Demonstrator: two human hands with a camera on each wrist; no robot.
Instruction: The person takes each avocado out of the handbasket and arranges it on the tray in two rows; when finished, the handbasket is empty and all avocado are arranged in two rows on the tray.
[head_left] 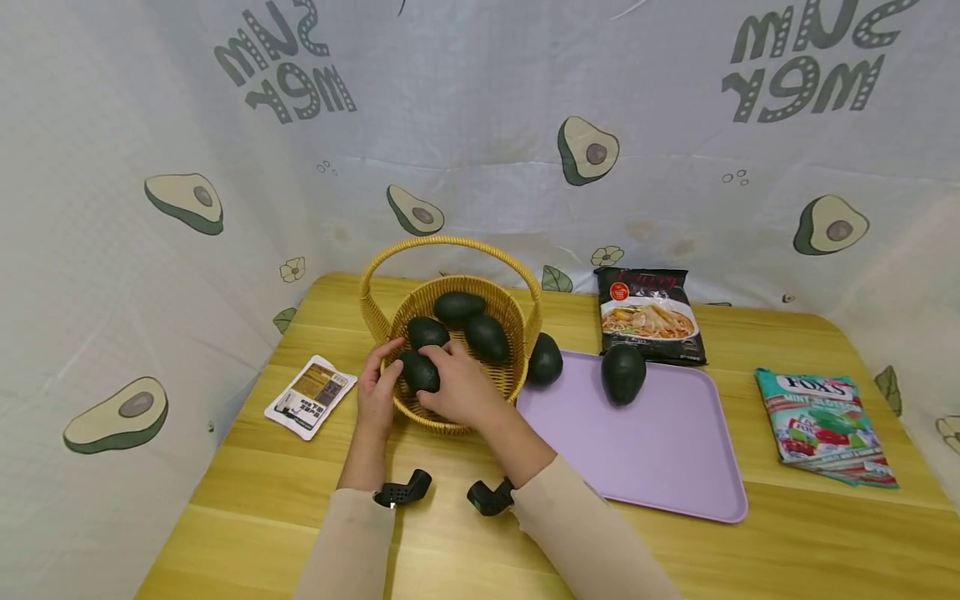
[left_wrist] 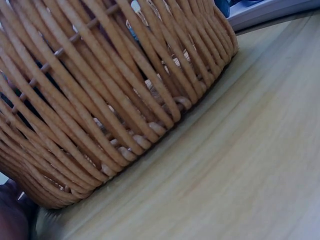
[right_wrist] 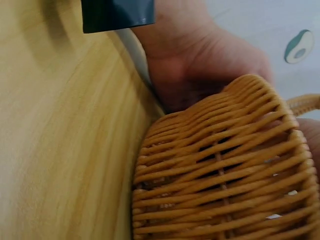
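A yellow wicker basket (head_left: 516, 377) with a tall handle stands on the wooden table (head_left: 247, 500). It holds several dark green avocados. Both hands meet on the front-left avocado (head_left: 417, 374). My right hand (head_left: 459, 385) lies over its near side with fingers curled round it. From outside the rim, my left hand (head_left: 378, 382) curls its fingers against the fruit's left side. The left wrist view shows the basket wall (left_wrist: 115, 90) close up and a bit of my left hand (left_wrist: 11, 216). In the right wrist view the right hand (right_wrist: 200, 65) sits above the basket (right_wrist: 220, 170).
One avocado (head_left: 545, 359) lies between the basket and a lilac tray (head_left: 660, 458), and another avocado (head_left: 622, 373) is on the tray. A noodle packet (head_left: 651, 315) lies behind the tray, a candy bag (head_left: 821, 427) to the right, and a small sachet (head_left: 310, 397) left of the basket.
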